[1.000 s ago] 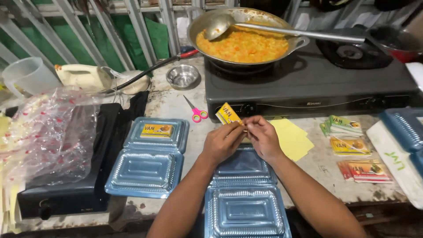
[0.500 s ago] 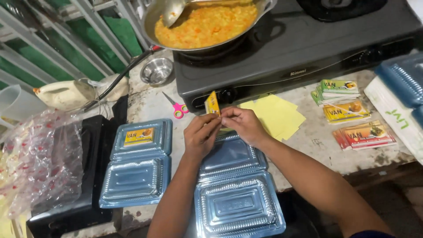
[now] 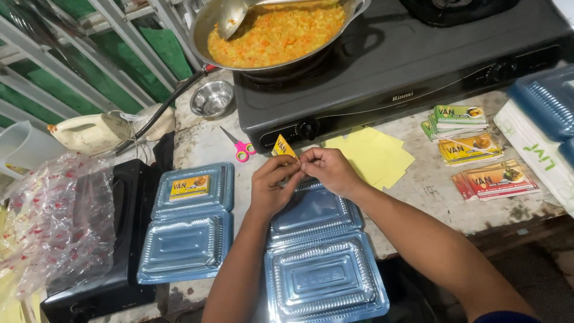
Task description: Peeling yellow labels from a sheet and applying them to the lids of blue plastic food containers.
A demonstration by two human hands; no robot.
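Your left hand (image 3: 272, 185) and right hand (image 3: 326, 170) meet fingertip to fingertip above the counter, both pinched shut on a small yellow sticker label (image 3: 283, 146) that stands up between them, just in front of the stove's knob. Directly under your hands lies an open clear plastic clamshell box (image 3: 320, 257), its lid half nearest the stove and without a label. To your left a second open clamshell (image 3: 188, 224) lies flat, with a yellow label already on its lid half. Just beyond your right hand sit loose yellow backing sheets (image 3: 376, 155), and farther right three small stacks of printed labels (image 3: 478, 149). Pink-handled scissors (image 3: 238, 146) lie near your left hand. Behind them the black gas stove (image 3: 406, 66) carries a pan of orange-yellow rice (image 3: 275, 36) with a ladle resting in it.
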